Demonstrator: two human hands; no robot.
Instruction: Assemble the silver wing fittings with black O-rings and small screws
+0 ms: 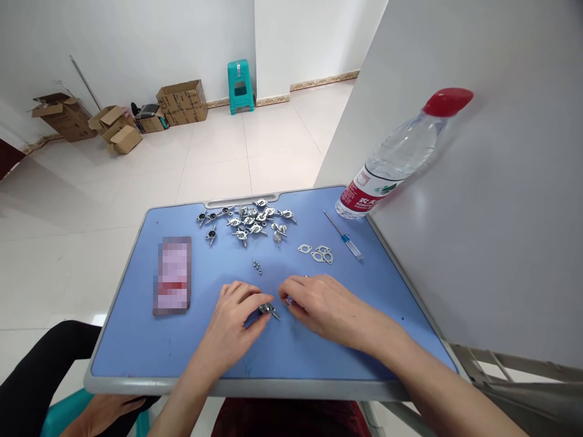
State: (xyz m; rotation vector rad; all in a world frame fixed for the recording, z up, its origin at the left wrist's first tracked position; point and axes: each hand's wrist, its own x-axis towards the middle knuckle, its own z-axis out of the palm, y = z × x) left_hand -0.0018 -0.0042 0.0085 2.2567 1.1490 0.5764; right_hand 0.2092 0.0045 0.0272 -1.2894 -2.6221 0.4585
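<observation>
My left hand (237, 318) is closed around a small metal valve (268, 309), thumb below and fingers above it, just over the tabletop. Beside it, my right hand (323, 303) pinches a tiny shiny piece (288, 300), mostly covered by the fingers, so its kind is unclear. A little beyond the hands lies a short row of small metal balls or screws (257, 267). Further back spreads a pile of similar metal valves (255, 220), with a few showing dark round openings (212, 234). Flat oval gaskets (317, 256) lie to the right, some overlapping.
On the blue table (136, 352) are a screwdriver (344, 237) with a clear-blue handle, a red-capped water bottle (382, 164) at the back right, and a blurred phone-like object (172, 276) at left. Another person's hand (102, 413) shows below the left edge. Cardboard boxes (182, 102) and a teal stool (240, 86) stand beyond.
</observation>
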